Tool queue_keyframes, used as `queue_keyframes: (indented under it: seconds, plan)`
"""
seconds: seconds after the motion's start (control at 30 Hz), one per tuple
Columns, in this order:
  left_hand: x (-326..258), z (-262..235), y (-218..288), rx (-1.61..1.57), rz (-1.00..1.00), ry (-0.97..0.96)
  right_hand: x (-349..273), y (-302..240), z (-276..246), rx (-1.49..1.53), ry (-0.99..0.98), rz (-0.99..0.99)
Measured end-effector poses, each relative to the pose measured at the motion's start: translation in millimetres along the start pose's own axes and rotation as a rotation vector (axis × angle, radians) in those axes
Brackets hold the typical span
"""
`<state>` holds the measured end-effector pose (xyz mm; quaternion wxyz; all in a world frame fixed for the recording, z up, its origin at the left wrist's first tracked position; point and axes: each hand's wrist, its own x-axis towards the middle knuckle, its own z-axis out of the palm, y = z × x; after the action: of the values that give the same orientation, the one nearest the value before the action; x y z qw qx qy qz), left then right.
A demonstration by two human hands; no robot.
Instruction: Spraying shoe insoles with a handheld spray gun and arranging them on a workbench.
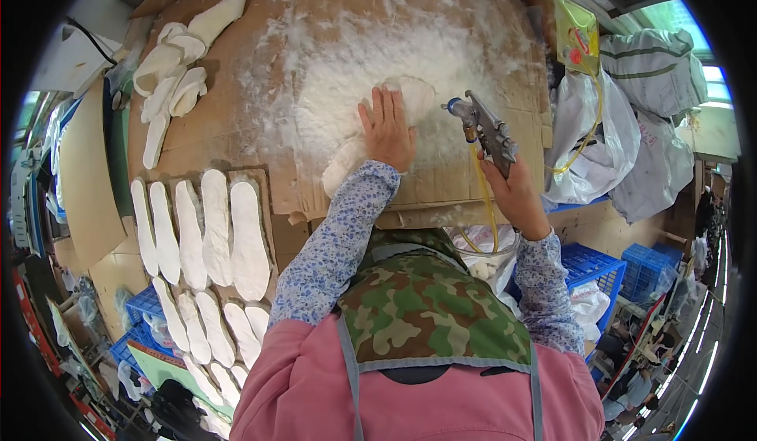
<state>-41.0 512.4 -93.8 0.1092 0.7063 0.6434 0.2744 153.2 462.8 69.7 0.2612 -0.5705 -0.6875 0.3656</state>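
Observation:
My left hand (387, 131) lies flat with fingers stretched on a white shoe insole (343, 167). The hand covers the insole's middle; its rounded end shows past the fingertips. White overspray coats the cardboard (260, 137) around it. My right hand (515, 193) is wrapped round the grip of a metal spray gun (490, 132), held just right of the insole. The nozzle points left toward the insole, not touching it. A yellow hose (486, 193) hangs down from the gun.
White-coated insoles (249, 240) lie in rows on a board at the left. A loose pile of insoles (187, 56) sits at the far left. Plastic bags (603, 137) and a yellow container (576, 35) stand at the right. Blue crates (587, 264) are lower right.

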Motion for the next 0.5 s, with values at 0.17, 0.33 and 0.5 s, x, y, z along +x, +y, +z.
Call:
queue_keyframes:
  seconds: [0.17, 0.33, 0.5]
  plan:
    - [-4.1, -1.3, -0.5, 0.002, -0.014, 0.009, -4.1, -4.0, 1.5, -0.062, 0.035, -0.038]
    - [-20.8, -13.9, 1.2, -0.005, -0.015, -0.029, -14.1, -10.2, 3.1, -0.04, -0.01, -0.041]
    - [-45.7, -24.1, -6.8, -0.005, -0.044, -0.018, -20.2, -20.3, 6.5, -0.037, -0.073, -0.03]
